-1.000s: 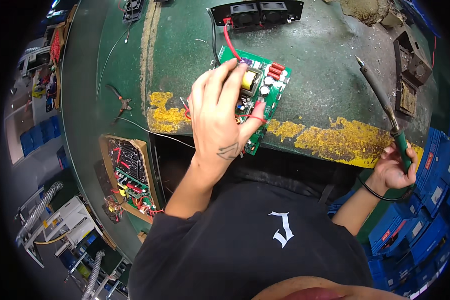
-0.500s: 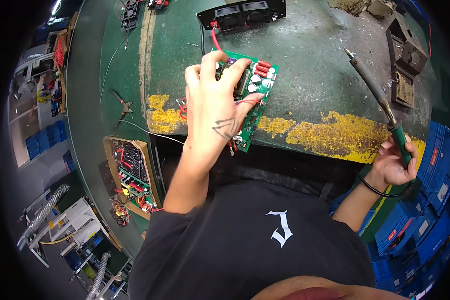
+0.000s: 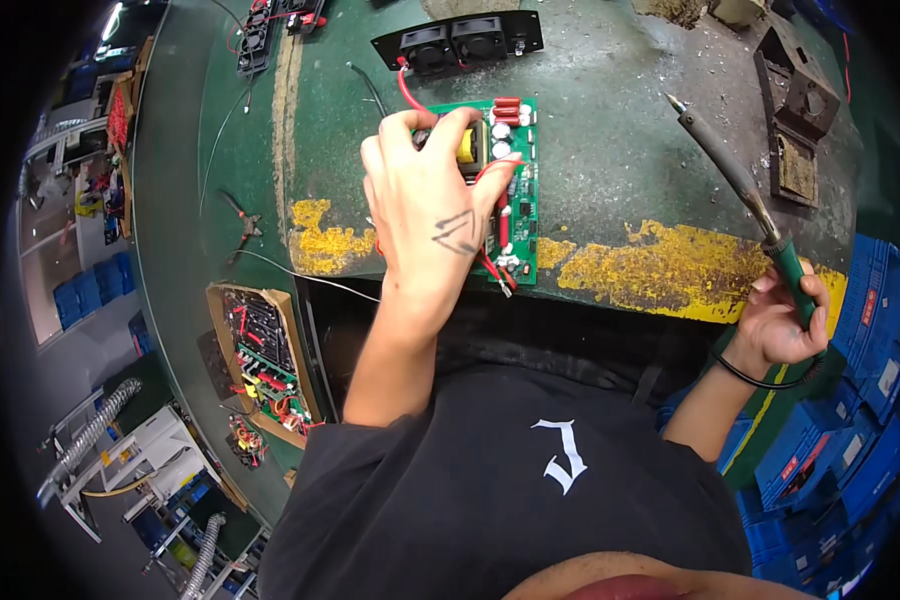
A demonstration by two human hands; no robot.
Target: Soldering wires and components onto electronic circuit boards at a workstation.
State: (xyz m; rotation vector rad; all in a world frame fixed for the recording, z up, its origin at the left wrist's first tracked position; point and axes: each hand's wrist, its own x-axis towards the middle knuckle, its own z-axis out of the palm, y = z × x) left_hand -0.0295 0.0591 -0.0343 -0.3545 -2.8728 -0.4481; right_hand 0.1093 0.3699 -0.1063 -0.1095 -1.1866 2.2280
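My left hand (image 3: 425, 185) is closed over a green circuit board (image 3: 526, 225) at the bench's front edge, fingers bent around its tall parts. Its palm hides the board's left side. Red capacitors (image 3: 507, 110) and a yellow-wrapped transformer (image 3: 467, 146) show past the fingers. A thick red wire (image 3: 410, 92) runs from the board area to a black panel with two fans (image 3: 457, 45). Left of that wire, a black wire (image 3: 370, 90) ends apart from the panel. My right hand (image 3: 785, 320) grips the green handle of a soldering iron (image 3: 735, 175), its tip pointing up and left, away from the board.
A dark metal iron stand with a sponge tray (image 3: 798, 175) sits at the right. Pliers (image 3: 243, 222) and a thin pale wire lie at the left. Below them is a cardboard box (image 3: 295, 345) of circuit boards. Blue bins (image 3: 850, 370) are stacked at the right.
The board has turned more upright under my left hand. The black wire's end now shows left of the fan panel, where before it reached up to it. The iron stays in my right hand.
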